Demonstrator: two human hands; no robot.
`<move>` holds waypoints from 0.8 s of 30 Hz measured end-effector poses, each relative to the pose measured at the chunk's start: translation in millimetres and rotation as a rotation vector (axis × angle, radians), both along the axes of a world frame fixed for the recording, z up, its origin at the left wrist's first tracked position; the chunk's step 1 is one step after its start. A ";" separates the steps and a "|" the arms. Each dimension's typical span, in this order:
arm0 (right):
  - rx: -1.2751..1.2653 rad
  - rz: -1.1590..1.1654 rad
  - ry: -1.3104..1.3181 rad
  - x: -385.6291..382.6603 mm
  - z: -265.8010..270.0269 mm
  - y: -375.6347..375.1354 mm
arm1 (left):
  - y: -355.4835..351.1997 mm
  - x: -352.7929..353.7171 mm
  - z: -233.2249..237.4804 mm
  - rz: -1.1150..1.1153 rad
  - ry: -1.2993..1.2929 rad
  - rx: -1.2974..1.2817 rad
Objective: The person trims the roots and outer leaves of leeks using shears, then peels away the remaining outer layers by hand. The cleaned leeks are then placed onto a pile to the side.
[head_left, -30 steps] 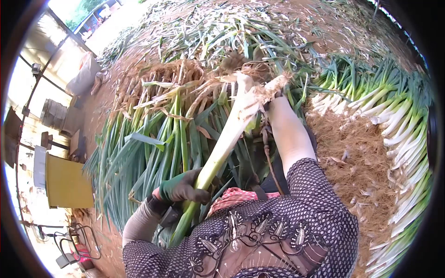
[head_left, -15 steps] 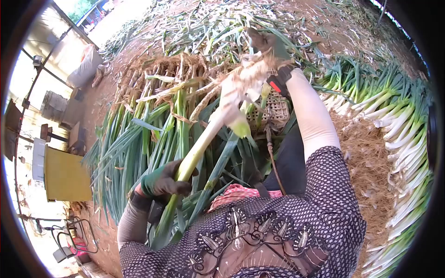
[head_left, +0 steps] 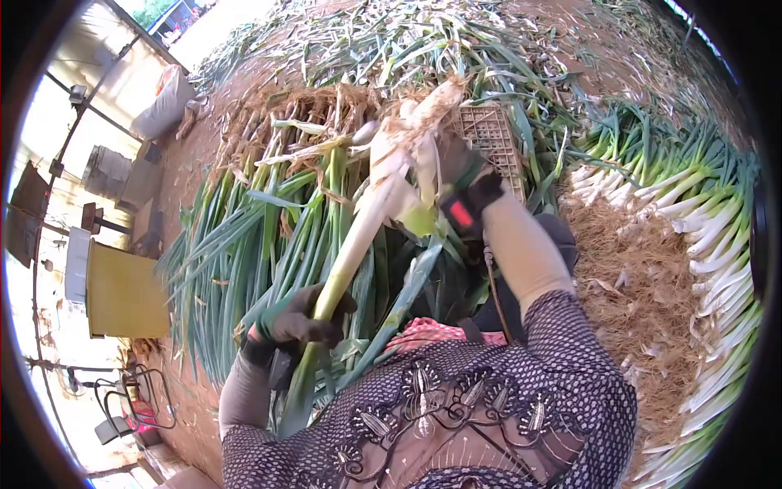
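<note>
A long leek [head_left: 368, 218] slants across the middle, its pale, root-bearing end up and its green end down near my chest. My left hand [head_left: 306, 316], in a dark green glove, is wrapped round the green part of its stalk. Beside the white end is my right hand [head_left: 459, 163], also gloved, with a dark band with a red patch at the wrist. Its fingers are closed against the leek's loose outer layers, partly hidden. A torn outer leaf [head_left: 422, 218] hangs from the stalk below this hand.
Untrimmed leeks [head_left: 269, 216] lie heaped at left, roots away from me. A plastic crate [head_left: 492, 143] stands behind my right hand. Cleaned leeks [head_left: 721, 244] line the right, beside a pile of cut roots [head_left: 639, 293]. Leaf scraps [head_left: 391, 49] cover the ground ahead. A yellow bin [head_left: 126, 289] stands left.
My right hand has come down and closer to me, from beyond the root end to the side of the leek's white part. My left hand keeps its grip on the stalk.
</note>
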State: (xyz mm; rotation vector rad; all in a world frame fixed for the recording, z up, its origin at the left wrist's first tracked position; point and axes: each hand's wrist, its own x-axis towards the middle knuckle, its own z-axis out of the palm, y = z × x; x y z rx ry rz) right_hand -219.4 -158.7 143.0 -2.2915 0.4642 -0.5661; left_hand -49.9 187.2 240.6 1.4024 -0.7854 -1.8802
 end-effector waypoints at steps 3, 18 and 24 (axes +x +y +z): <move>1.015 0.347 -0.437 16.0 -28.9 54.2 | -10.7 3.6 2.1 0.042 -0.054 -0.051; 0.610 -0.899 -0.627 -204.7 71.5 -167.7 | 12.6 -12.3 3.2 0.118 -0.468 -0.015; 0.163 -0.163 -0.073 -134.4 68.0 -43.7 | -25.0 -12.0 -17.5 0.010 -0.338 -0.002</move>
